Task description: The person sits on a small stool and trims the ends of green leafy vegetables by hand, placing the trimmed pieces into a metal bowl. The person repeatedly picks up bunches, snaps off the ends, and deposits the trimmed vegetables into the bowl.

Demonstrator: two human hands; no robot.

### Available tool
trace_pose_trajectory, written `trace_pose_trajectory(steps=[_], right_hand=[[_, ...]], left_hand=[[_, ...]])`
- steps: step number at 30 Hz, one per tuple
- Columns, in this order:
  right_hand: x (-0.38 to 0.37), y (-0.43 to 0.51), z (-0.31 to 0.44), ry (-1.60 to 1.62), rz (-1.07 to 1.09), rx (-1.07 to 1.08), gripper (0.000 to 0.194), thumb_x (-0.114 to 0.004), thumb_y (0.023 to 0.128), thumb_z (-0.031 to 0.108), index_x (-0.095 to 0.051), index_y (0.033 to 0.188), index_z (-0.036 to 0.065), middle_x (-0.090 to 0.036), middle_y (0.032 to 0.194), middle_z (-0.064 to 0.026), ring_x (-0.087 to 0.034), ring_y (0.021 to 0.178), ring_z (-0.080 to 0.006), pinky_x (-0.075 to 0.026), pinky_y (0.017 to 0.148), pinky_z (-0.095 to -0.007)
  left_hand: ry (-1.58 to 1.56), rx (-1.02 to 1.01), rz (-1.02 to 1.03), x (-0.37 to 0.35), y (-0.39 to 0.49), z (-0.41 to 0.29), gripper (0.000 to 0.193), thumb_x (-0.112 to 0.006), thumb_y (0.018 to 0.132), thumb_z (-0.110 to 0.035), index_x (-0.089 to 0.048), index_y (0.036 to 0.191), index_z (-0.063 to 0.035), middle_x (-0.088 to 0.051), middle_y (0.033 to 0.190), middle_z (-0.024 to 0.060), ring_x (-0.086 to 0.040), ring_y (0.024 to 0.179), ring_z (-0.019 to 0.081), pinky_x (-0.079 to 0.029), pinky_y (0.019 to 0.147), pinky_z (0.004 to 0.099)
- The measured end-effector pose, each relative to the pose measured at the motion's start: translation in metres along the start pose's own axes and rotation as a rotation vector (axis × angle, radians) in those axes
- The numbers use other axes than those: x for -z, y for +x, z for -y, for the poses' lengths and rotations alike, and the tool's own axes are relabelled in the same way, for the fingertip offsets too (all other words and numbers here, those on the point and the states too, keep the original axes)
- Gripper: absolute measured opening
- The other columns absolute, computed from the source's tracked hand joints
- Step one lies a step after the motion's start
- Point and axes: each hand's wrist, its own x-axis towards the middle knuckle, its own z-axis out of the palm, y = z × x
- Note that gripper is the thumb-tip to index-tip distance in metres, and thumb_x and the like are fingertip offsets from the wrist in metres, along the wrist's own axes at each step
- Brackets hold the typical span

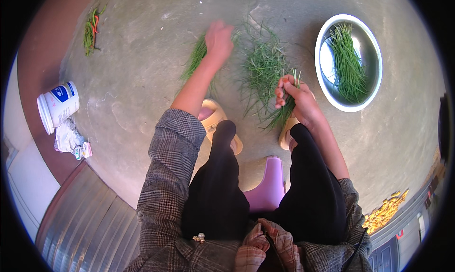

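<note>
My right hand [305, 101] grips a small bunch of chive-like greens [287, 110] by my right foot, with the pale stem ends poking up past the thumb and the blades trailing downward. My left hand [219, 40], blurred and with curled fingers, is over a pile of the same greens [199, 55]; whether it pinches any of them is hidden. Between my hands lies a loose, tangled heap of thin green blades [265, 64] on the concrete floor. To the right, a metal basin [324, 85] holds a neatly aligned bundle of greens [348, 64].
Green and red chili peppers [93, 30] lie at far left. Below them are a white plastic bucket [60, 101] on its side and a crumpled plastic bag [69, 137]. A pink stool [268, 190] is beneath me. Yellow corn cobs [384, 213] are piled at lower right.
</note>
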Motion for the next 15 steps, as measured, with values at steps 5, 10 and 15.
trace_pose_trajectory(steps=[5, 10, 15], right_hand=[[0.001, -0.001, 0.005, -0.005, -0.020, -0.064, 0.013, -0.047, 0.103, 0.019, -0.050, 0.095, 0.009, -0.039, 0.068, 0.0053, -0.028, 0.051, -0.0020, -0.024, 0.044, -0.0182], [0.007, -0.005, 0.009, -0.004, -0.096, -0.044, 0.017, -0.053, 0.099, 0.023, -0.052, 0.090, 0.009, -0.038, 0.065, 0.0074, -0.027, 0.050, -0.0022, -0.020, 0.044, -0.0200], [0.000, -0.009, 0.012, -0.157, -0.153, -0.039, 0.022, -0.056, 0.099, 0.026, -0.059, 0.090, 0.005, -0.033, 0.058, 0.0096, -0.026, 0.046, -0.0030, -0.019, 0.043, -0.0220]], left_hand=[[0.001, -0.078, -0.094, 0.008, -0.001, -0.004, 0.009, -0.064, 0.073, -0.002, -0.068, 0.081, -0.0050, -0.058, 0.089, 0.0107, -0.056, 0.089, 0.0311, -0.047, 0.075, 0.0427], [-0.273, 0.009, 0.162, 0.041, -0.051, -0.070, 0.008, -0.060, 0.076, -0.003, -0.066, 0.081, -0.0021, -0.061, 0.092, 0.0149, -0.059, 0.090, 0.0359, -0.048, 0.077, 0.0452], [-0.532, 0.280, 0.630, 0.056, -0.072, -0.074, 0.015, -0.060, 0.081, -0.009, -0.068, 0.092, -0.0014, -0.065, 0.090, 0.0183, -0.063, 0.084, 0.0391, -0.050, 0.076, 0.0467]])
